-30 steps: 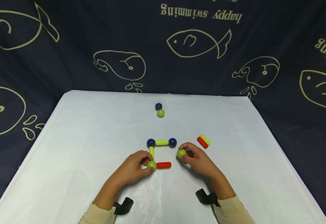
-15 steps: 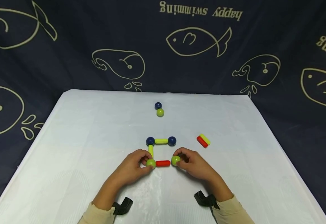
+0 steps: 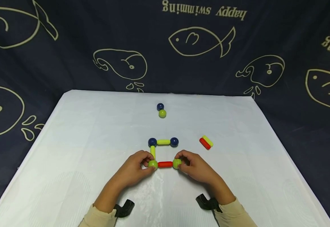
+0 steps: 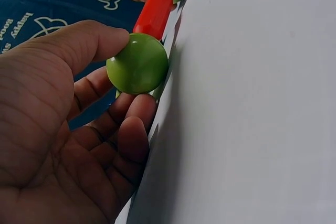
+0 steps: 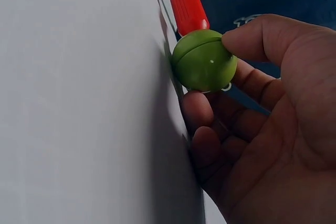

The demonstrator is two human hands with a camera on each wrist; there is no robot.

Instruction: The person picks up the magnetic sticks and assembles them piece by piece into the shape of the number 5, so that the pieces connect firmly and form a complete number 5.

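Head: backdrop [image 3: 165, 74] reads "happy swimming"; fingers [image 3: 146, 154] pinch green balls [image 3: 153, 164].

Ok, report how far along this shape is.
Looks done: the far yellow rod joins two blue balls, and the left yellow rod leads to the left green ball. In hand: the left hand holds that ball, the right hand holds the right green ball against the red rod. Left, probably: the open right side; a loose yellow rod and loose red rod lie nearby.
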